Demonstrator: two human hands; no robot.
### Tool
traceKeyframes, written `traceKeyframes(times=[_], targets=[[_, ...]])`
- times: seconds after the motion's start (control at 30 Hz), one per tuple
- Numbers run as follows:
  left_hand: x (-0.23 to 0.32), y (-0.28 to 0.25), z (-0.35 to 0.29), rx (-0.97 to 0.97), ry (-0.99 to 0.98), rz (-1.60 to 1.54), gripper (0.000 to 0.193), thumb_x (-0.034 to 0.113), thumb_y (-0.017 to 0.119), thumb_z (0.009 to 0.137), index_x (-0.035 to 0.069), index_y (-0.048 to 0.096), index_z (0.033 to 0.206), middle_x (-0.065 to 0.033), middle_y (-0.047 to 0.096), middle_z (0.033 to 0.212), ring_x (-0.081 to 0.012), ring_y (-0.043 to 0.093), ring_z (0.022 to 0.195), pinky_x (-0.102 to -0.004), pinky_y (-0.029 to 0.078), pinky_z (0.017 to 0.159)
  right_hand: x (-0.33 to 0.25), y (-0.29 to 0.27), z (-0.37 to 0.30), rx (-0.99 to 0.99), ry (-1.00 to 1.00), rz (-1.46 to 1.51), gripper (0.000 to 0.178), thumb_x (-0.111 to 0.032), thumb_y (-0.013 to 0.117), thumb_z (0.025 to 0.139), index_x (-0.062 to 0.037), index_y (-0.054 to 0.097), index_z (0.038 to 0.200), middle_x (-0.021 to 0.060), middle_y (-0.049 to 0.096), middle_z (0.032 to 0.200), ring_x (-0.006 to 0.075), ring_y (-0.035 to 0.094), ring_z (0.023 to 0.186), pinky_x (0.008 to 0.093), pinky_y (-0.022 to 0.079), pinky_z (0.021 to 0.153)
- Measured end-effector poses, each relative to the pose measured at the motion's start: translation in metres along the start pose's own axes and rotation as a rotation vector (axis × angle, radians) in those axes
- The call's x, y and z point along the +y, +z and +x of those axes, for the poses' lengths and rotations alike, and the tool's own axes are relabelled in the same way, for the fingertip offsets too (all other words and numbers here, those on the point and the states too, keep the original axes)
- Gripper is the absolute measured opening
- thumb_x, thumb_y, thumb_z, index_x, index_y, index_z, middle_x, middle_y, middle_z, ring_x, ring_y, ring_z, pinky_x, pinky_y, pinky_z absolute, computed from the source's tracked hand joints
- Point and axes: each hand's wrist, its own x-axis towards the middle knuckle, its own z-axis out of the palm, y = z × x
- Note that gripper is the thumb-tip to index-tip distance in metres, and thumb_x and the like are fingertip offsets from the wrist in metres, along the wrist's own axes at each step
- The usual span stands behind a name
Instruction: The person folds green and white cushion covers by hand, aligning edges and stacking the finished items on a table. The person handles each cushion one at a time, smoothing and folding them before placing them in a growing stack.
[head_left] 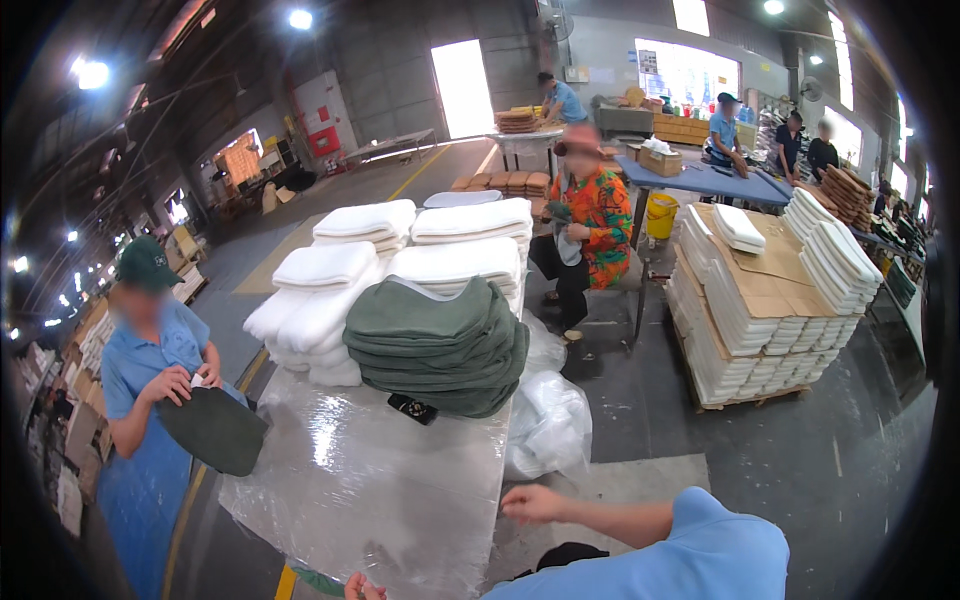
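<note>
My right hand (532,504) hovers by the right edge of the plastic-covered table (390,490), its fingers loosely bent and nothing visible in them. At the lower edge shows my left hand (364,588), cut off by the frame, with fingertips apart and no object seen in it. Farther up the table, out of reach of both hands, lies a pile of dark green cushion-like pads (435,340). A small black patterned item (412,408) sits at its near side. Behind and left rise stacks of white pads (340,270).
At the left a co-worker (160,350) in blue holds a green pad (215,430). Beyond the table sits a person in an orange patterned shirt (605,225). Clear plastic bags (548,425) lie beside the table's right edge. A pallet of white pads (760,320) stands right.
</note>
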Motion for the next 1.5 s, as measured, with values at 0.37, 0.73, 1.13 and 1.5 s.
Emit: traceKeyframes(times=[0.37, 0.73, 1.13, 1.5], targets=[[0.027, 0.007, 0.030, 0.122, -0.009, 0.340, 0.039, 0.016, 0.061, 0.108, -0.005, 0.059, 0.141, -0.0168, 0.068, 0.128, -0.0248, 0.068, 0.104, -0.0364, 0.059, 0.088, -0.115, -0.176, 0.108, 0.477, -0.245, 0.295, 0.023, -0.021, 0.067, 0.105, -0.0039, 0.068, 0.120, 0.0034, 0.073, 0.093, 0.0119, 0.069, 0.075, 0.0275, 0.054, 0.066], [0.038, 0.131, 0.100, 0.124, -0.131, 0.292, 0.042, 0.015, 0.056, 0.110, -0.002, 0.051, 0.149, -0.0194, 0.063, 0.136, -0.0279, 0.070, 0.109, -0.0375, 0.059, 0.096, -0.220, -0.397, 0.277, 0.875, -0.248, 0.356, 0.021, -0.022, 0.072, 0.095, -0.0062, 0.073, 0.109, 0.0019, 0.070, 0.091, 0.0126, 0.066, 0.076, 0.0294, 0.053, 0.061], [0.010, 0.151, 0.109, 0.211, -0.105, 0.165, 0.048, 0.022, 0.054, 0.112, 0.002, 0.046, 0.154, -0.0210, 0.064, 0.132, -0.0232, 0.068, 0.103, -0.0361, 0.059, 0.092, -0.236, -0.469, 0.383, 1.154, 0.029, 0.084, 0.031, -0.033, 0.083, 0.088, -0.0048, 0.074, 0.100, 0.0082, 0.070, 0.081, 0.0202, 0.064, 0.065, 0.0388, 0.051, 0.055], [-0.006, 0.175, 0.148, 0.172, -0.175, 0.258, 0.042, 0.023, 0.060, 0.110, 0.003, 0.057, 0.147, -0.0169, 0.068, 0.127, -0.0236, 0.071, 0.096, -0.0362, 0.061, 0.081, -0.280, -0.484, 0.376, 0.716, -0.108, 0.866, 0.069, -0.034, 0.088, 0.086, -0.0017, 0.059, 0.140, 0.0170, 0.069, 0.129, 0.0404, 0.071, 0.111, 0.0580, 0.059, 0.088]])
